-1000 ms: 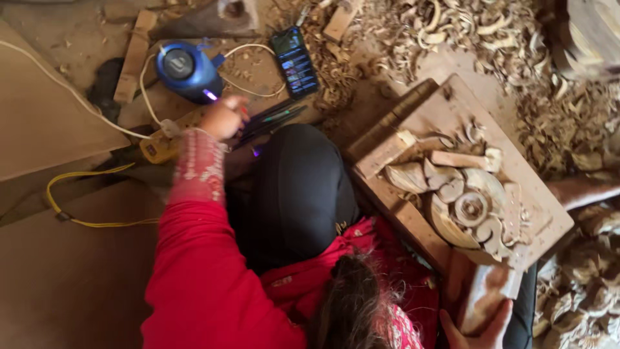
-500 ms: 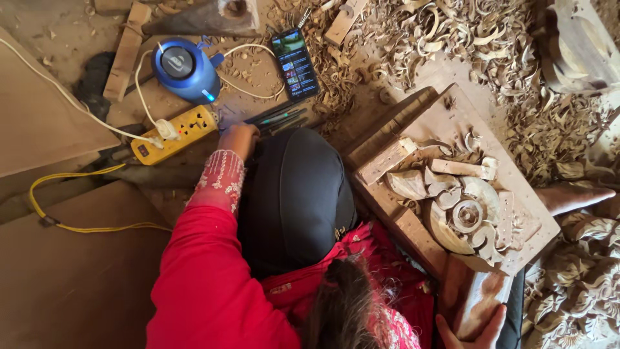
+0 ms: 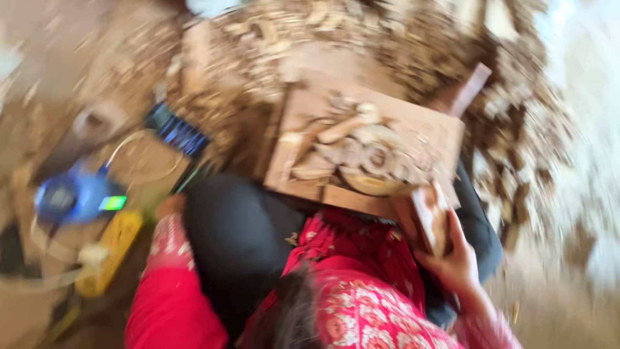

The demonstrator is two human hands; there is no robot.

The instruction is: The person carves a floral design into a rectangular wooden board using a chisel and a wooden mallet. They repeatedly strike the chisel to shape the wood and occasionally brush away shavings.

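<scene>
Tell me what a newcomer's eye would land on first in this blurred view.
First, the pale carved wooden panel with scrolled relief, lying across the person's lap at centre, ringed by heaps of wood shavings. The right hand grips a wooden piece at the panel's lower right corner. At far left, a round blue device sits above a yellow power strip, near the left hand.

You sit on a dusty brown floor heaped with pale wood shavings, daylight glaring at the upper right.
</scene>
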